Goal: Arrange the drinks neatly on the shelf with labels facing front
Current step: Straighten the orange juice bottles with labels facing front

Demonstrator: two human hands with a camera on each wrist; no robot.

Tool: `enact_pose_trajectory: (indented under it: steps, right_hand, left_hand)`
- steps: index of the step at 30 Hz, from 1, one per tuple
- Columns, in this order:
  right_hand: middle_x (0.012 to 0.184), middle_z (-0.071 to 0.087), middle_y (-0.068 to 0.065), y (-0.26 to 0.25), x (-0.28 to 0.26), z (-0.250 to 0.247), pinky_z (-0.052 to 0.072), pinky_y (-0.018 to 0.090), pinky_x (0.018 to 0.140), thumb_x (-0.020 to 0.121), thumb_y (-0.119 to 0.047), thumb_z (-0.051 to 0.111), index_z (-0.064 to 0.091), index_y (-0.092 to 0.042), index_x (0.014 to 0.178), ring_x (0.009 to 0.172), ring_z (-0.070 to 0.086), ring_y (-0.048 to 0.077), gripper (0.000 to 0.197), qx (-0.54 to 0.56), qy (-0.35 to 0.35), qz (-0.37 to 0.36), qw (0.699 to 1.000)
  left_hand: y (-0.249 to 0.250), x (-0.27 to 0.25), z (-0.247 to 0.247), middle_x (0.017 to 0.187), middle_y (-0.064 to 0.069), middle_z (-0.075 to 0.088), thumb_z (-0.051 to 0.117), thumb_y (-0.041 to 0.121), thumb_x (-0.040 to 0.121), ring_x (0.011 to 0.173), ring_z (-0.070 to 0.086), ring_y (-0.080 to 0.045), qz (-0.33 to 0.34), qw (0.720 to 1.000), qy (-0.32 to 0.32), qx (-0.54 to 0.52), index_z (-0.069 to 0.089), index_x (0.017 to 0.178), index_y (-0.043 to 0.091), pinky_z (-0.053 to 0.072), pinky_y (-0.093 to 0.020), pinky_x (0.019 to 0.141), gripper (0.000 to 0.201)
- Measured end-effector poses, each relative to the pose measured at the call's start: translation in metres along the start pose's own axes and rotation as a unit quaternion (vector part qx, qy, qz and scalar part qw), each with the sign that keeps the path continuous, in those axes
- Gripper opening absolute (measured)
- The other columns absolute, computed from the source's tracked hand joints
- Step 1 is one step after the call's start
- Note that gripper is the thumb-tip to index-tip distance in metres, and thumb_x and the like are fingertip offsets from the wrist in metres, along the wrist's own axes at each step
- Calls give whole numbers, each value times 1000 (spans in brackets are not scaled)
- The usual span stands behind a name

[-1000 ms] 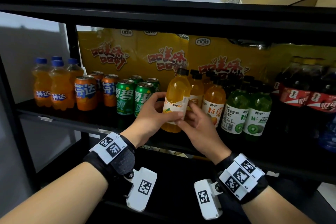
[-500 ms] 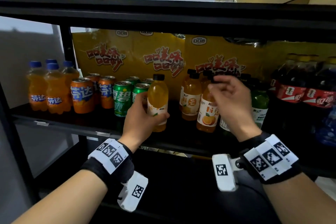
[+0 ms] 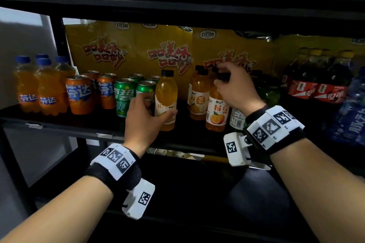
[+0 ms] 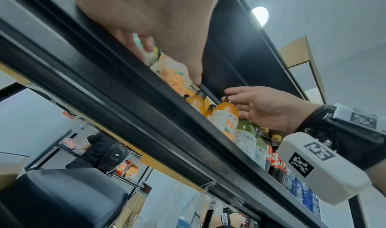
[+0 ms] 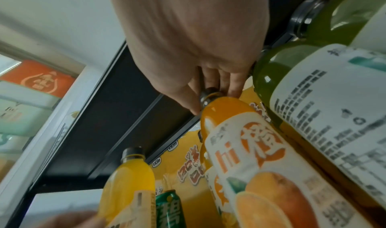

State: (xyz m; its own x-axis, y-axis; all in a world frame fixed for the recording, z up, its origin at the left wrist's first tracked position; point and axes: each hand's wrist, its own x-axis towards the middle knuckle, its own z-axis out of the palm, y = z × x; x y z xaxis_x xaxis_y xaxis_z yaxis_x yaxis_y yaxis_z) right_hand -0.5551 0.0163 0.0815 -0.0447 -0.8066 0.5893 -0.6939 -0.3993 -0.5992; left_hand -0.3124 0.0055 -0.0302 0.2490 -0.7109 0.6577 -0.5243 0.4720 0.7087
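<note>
Two orange bottles in hand on the shelf (image 3: 59, 127)

My left hand (image 3: 145, 118) wraps the lower body of the yellow juice bottle (image 3: 166, 100), upright beside the green cans (image 3: 126, 96) — my right hand (image 3: 236, 89) pinches the cap of the orange bottle (image 3: 216, 113), just right of it, its long axis vertical and ready for twisting.

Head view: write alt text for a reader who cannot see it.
Left hand grips a yellow juice bottle on a black shelf; right hand pinches an orange juice bottle by its cap, between green cans and cola bottles.
</note>
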Motion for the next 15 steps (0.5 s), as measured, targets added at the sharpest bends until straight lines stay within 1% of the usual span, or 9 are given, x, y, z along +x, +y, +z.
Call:
enact_pose_trajectory:
  steps: [1, 3, 5, 6, 7, 8, 10, 12, 15]
  right_hand:
    - [144, 58, 0, -1, -2, 1, 43, 36, 112, 99, -10, 63, 59, -22, 140, 135, 53, 22, 43, -6, 1, -11, 1000]
    - [144, 58, 0, -4, -5, 2, 40, 44, 118, 99, -12, 64, 65, -26, 133, 137, 50, 23, 37, -17, -6, -32, 999]
    - [141, 60, 0, -7, -7, 4, 40, 47, 118, 99, -14, 66, 69, -28, 127, 136, 50, 22, 32, -16, -4, -49, 999]
    - [138, 62, -2, -10, -8, 4, 43, 46, 116, 98, -14, 66, 71, -27, 126, 132, 53, 19, 31, -4, 3, -54, 999]
    - [134, 64, -5, -12, -10, 3, 46, 44, 113, 98, -14, 67, 72, -27, 125, 128, 55, 16, 30, 15, 12, -56, 998]
    - [130, 65, -9, -13, -12, 2, 49, 42, 111, 97, -13, 69, 73, -27, 123, 125, 57, 12, 30, 38, 22, -58, 997]
    - [123, 69, -13, -15, -15, 0, 52, 40, 107, 95, -13, 71, 74, -28, 120, 120, 62, 9, 29, 85, 36, -59, 994]
    - [117, 72, -12, -16, -17, -4, 55, 39, 103, 93, -13, 74, 76, -28, 114, 116, 66, 8, 27, 134, 42, -55, 989]
    - [115, 74, -12, -13, -21, -7, 59, 38, 98, 93, -13, 73, 77, -31, 110, 112, 69, 8, 25, 194, 41, -42, 979]
  left_hand:
    - [2, -2, -2, 100, 11, 54, 80, 59, 74, 87, 53, 4, 36, 999, 34, -2, 58, 115, 19, 41, -7, 74, 61]
    - [15, -8, -2, 91, 10, 49, 71, 42, 90, 79, 48, 2, 156, 985, 71, -28, 61, 109, 12, 36, -5, 73, 37]
    - [32, -12, 5, 90, 7, 54, 67, 34, 92, 78, 51, 1, 240, 969, 24, -49, 64, 108, 12, 40, -7, 73, 27]
    - [41, -12, 11, 94, 7, 58, 66, 37, 92, 83, 56, 2, 243, 968, -22, -58, 64, 113, 14, 45, -10, 74, 31]
    - [51, -12, 17, 102, 6, 62, 67, 42, 90, 91, 60, 2, 212, 972, -76, -72, 63, 120, 16, 49, -14, 78, 40]
    - [59, -13, 23, 114, 4, 64, 68, 47, 88, 102, 62, 0, 155, 975, -131, -94, 59, 130, 18, 53, -19, 85, 52]
    - [67, -16, 34, 134, 8, 61, 70, 57, 84, 119, 60, -2, 49, 963, -218, -152, 46, 148, 25, 53, -25, 97, 76]
    - [65, -19, 41, 132, 19, 64, 73, 61, 81, 119, 61, 4, -17, 939, -275, -208, 40, 150, 34, 52, -22, 96, 81]
    - [67, -21, 46, 114, 26, 72, 76, 61, 74, 107, 68, 6, -79, 903, -325, -269, 49, 134, 42, 54, -14, 81, 69]
